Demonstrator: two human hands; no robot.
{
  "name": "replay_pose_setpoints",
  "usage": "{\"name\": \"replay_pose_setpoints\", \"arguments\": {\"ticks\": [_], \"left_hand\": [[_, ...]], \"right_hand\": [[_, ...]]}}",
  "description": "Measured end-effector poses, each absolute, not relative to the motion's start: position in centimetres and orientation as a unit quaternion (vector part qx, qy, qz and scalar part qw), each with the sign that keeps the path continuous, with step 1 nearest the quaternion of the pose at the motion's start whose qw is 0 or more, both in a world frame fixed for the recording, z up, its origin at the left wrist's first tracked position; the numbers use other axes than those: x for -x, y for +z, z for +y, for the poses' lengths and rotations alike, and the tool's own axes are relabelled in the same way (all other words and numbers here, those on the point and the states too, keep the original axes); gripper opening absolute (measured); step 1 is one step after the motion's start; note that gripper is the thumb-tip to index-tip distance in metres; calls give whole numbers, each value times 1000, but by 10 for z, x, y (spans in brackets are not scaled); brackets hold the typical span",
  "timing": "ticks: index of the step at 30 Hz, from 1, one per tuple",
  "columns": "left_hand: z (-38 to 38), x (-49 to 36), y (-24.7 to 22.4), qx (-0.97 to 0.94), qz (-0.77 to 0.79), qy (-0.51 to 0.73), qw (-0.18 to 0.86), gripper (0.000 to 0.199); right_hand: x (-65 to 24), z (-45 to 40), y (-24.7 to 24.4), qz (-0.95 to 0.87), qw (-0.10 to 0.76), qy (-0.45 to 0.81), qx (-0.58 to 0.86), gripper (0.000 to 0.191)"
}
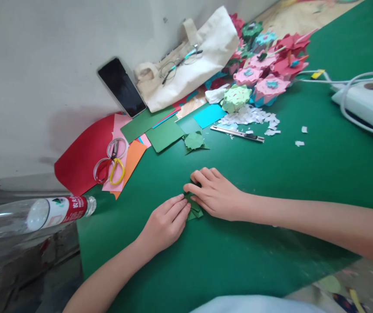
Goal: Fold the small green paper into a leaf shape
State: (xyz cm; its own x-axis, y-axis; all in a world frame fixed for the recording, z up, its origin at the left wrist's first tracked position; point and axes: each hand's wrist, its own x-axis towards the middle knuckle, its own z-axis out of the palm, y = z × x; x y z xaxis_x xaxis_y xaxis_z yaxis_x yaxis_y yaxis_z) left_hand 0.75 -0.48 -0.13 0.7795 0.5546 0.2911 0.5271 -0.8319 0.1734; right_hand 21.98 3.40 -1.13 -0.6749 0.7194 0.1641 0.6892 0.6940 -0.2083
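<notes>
A small piece of folded green paper lies flat on the green tabletop, partly covered by my fingers. From the left, my left hand presses its closed fingers onto the paper's edge. My right hand reaches in from the other side, fingers curled and thumb on the paper, gripping its upper part. The fingertips of both hands nearly meet. Just beyond them sits a folded green paper piece with pointed corners.
A utility knife lies by white paper scraps. Paper flowers cluster behind. Scissors rest on coloured sheets near a phone. At left is a plastic bottle; at right, a white corded device.
</notes>
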Motion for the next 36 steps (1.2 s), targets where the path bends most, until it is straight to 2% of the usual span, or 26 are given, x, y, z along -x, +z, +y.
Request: {"name": "replay_pose_setpoints", "arguments": {"ticks": [6,12,22,29,36], "left_hand": [[-5,-5,-2,-938,294,177,46,29],[-8,-4,-2,-937,309,164,19,32],[-5,-2,-3,-936,300,174,57,29],[-4,0,-4,-931,306,177,86,32],[-5,-1,-4,-923,320,176,118,33]], "right_hand": [[-215,24,-9,-918,117,11,379,12],[-212,6,-5,-911,104,-25,399,27],[-219,20,-10,-911,144,102,372,24],[-220,21,-8,-921,149,51,356,23],[-220,21,-9,-917,152,91,356,23]]}}
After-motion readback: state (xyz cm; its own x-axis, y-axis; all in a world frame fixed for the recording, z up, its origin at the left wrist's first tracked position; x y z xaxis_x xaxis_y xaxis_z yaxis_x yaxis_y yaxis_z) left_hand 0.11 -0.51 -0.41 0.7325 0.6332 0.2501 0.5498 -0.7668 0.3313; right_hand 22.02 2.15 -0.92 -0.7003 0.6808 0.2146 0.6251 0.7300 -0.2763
